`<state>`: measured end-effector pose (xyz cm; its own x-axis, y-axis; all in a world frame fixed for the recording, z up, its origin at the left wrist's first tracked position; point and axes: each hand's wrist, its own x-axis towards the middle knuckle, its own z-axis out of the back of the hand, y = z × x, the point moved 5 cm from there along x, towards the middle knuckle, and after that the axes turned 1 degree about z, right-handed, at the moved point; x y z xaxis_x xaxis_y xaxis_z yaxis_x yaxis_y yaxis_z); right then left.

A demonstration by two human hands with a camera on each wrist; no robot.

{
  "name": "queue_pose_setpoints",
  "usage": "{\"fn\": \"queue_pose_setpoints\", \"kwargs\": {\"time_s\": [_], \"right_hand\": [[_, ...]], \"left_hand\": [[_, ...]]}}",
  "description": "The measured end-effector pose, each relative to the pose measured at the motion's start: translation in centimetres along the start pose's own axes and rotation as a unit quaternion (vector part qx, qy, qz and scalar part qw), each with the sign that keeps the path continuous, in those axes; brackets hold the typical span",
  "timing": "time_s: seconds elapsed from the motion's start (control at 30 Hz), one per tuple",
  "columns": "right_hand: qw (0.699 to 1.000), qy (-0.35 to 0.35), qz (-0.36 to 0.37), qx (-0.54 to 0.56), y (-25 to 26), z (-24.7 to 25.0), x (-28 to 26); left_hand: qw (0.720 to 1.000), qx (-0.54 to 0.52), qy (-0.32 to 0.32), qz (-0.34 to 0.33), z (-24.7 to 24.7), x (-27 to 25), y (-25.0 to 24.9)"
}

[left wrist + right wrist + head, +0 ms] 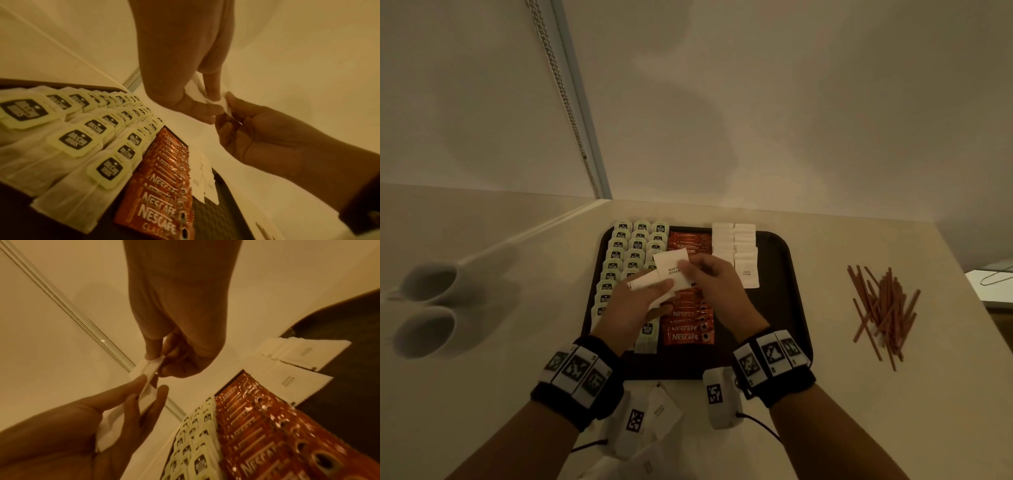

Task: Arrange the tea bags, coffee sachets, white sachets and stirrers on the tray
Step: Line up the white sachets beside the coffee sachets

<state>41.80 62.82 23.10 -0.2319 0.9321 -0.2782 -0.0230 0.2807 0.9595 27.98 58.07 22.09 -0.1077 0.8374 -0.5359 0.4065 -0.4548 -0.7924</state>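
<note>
Tea bags (635,246) and coffee sachets (688,329) look sorted on the tray (784,308), white sachets (736,250) half done, left hand (635,308) gripping a stack, right hand (714,277) pinching one off it, stirrers (881,308) untouched on the bench (859,394).

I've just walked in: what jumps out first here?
Two hands, left and right, meet above a dark tray, holding white sachets. Below them lie neat rows of tea bags and orange coffee sachets. Loose stirrers lie on the counter, right of the tray.
</note>
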Motion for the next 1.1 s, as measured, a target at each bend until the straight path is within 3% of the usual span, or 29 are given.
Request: {"fn": "queue_pose_setpoints", "kwargs": {"time_s": [0.07, 0.17, 0.3, 0.4, 0.5, 0.7, 1.1], "right_hand": [[0.997, 0.013, -0.030, 0.070, -0.6, 0.4, -0.3], [0.995, 0.015, -0.041, 0.091, -1.0, 2.1, -0.7], [0.995, -0.087, -0.037, 0.025, -2.2, 7.8, 0.1], [0.981, -0.178, -0.053, -0.051, -3.6, 12.0, 0.6], [0.963, -0.220, -0.071, -0.139, -5.0, 14.5, 0.9], [0.944, -0.202, -0.122, -0.230, -7.7, 15.4, 1.9], [0.912, -0.256, -0.110, -0.300, -8.8, 15.0, 3.0]], "left_hand": [[1.000, 0.025, 0.007, -0.006, -0.2, 0.0, 0.1], [1.000, 0.024, 0.012, 0.005, -0.3, -0.1, 0.3], [0.995, -0.085, -0.001, 0.048, 0.2, 0.0, -0.1], [0.984, -0.165, 0.002, 0.062, 0.8, 0.0, -0.6], [0.978, -0.194, 0.025, 0.068, 1.2, -0.1, -0.9], [0.973, -0.210, 0.051, 0.078, 1.4, -0.2, -1.1], [0.968, -0.229, 0.051, 0.090, 1.1, 0.0, -0.8]]}}
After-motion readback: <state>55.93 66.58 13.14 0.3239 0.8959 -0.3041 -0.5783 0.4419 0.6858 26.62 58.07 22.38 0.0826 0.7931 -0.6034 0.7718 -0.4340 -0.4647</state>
